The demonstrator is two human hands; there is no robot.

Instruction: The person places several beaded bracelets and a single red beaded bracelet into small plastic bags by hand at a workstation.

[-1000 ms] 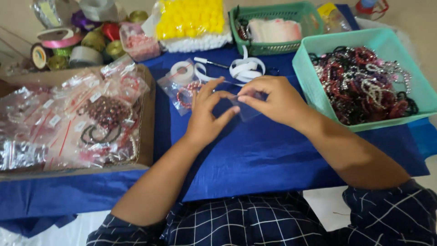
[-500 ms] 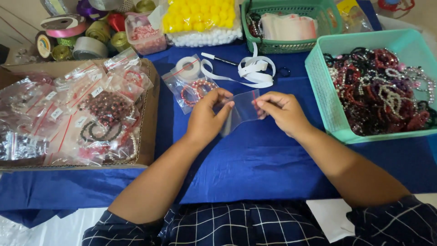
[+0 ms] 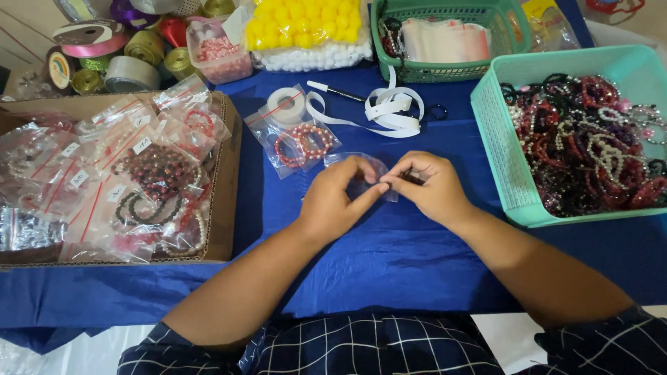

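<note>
Scene is evenly and brightly lit from above. Soft shadows are cast under the forearms onto the blue cloth (image 3: 389, 257). Glare is seen on the plastic bags in the box (image 3: 222, 173) and on the ribbon rolls (image 3: 132, 48). Focus is sharp at centre; slight bowing is noted at the edges.

This looks like a small home craft workplace where bead jewellery is packed. A table with a blue cloth (image 3: 389, 264) carries the goods. On the left stands a cardboard box (image 3: 226, 180) full of bracelets in small clear bags. On the right, a turquoise basket (image 3: 507, 167) holds many loose bead bracelets. At the far side are ribbon rolls (image 3: 132, 55), a green basket (image 3: 445, 71) with empty plastic bags, and a bag of yellow balls (image 3: 306, 21).
</note>
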